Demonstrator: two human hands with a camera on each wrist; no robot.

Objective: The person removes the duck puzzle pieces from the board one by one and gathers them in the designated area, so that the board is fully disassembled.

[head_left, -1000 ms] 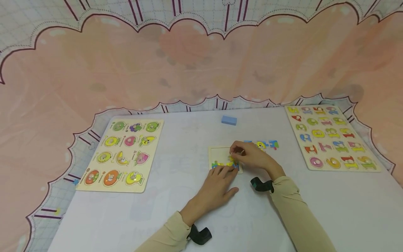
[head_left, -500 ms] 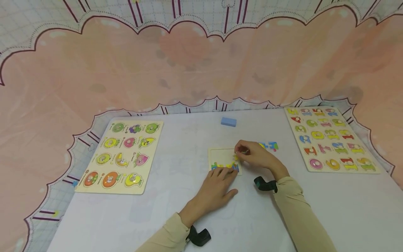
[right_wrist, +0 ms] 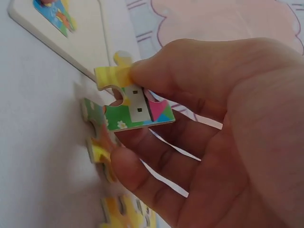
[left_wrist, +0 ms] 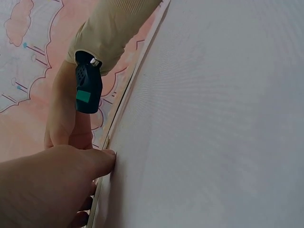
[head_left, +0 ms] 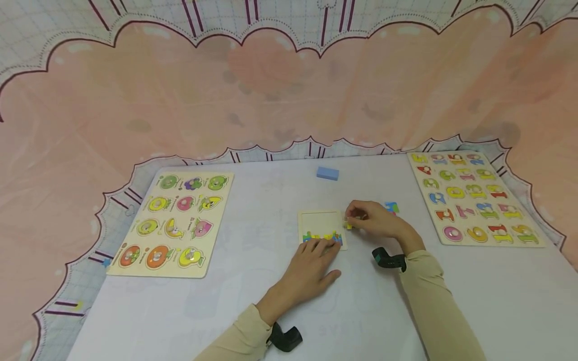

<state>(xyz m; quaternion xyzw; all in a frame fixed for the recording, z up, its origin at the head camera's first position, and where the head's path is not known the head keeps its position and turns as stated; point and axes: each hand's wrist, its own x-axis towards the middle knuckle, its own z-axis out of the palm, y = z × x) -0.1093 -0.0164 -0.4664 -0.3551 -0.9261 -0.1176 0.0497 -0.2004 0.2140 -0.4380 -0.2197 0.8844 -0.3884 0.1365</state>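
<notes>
My right hand (head_left: pixel 372 219) is just off the right edge of a small wooden puzzle board (head_left: pixel 320 218). Thumb and fingers pinch a jigsaw piece (right_wrist: pixel 137 108), green, yellow and white with a pink patch, tilted above the table in the right wrist view. My left hand (head_left: pixel 307 268) rests with extended fingers on the board's near edge, beside a row of fitted colourful pieces (head_left: pixel 322 236). In the right wrist view, another loose piece (right_wrist: pixel 97 154) lies behind the fingers. One more piece (head_left: pixel 392 207) shows beyond the right wrist; others are partly hidden by the hand.
A fruit puzzle board (head_left: pixel 176 225) lies at the left of the white table (head_left: pixel 253 311). On the right is a board of number pieces (head_left: pixel 474 200). A blue block (head_left: pixel 327 173) sits near the far edge.
My right hand has moved right, from over the small board to beside it, with a puzzle piece between its fingers. It now covers more loose pieces. My left hand stays in place.
</notes>
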